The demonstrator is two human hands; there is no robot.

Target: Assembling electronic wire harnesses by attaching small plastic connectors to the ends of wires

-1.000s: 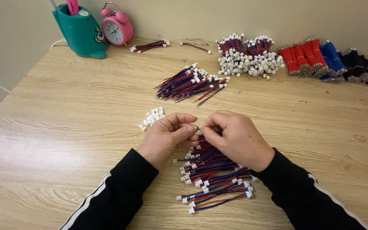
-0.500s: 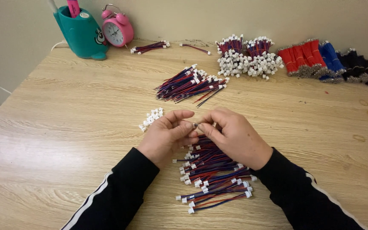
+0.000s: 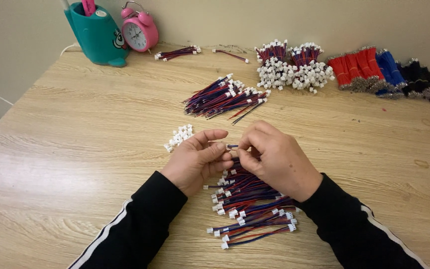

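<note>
My left hand [image 3: 196,159] and my right hand [image 3: 275,158] meet over the wooden table [image 3: 75,149], pinching a short wire lead [image 3: 232,147] between their fingertips. Whether the left fingers also hold a small white connector is hidden. Right under the hands lies a pile of red, blue and black leads with white connectors [image 3: 252,209]. A small heap of loose white connectors [image 3: 179,136] sits just left of my left hand. A second pile of leads [image 3: 225,97] lies farther back.
At the back stand a teal pen holder [image 3: 95,35] and a pink alarm clock [image 3: 139,31]. Bundles with white connectors [image 3: 294,72] and bundles of red, blue and black wires [image 3: 389,74] line the far right edge. Two small lead bundles [image 3: 177,52] lie near the clock.
The hands stay in the same spot; the fingers have shifted slightly on the lead between them.
</note>
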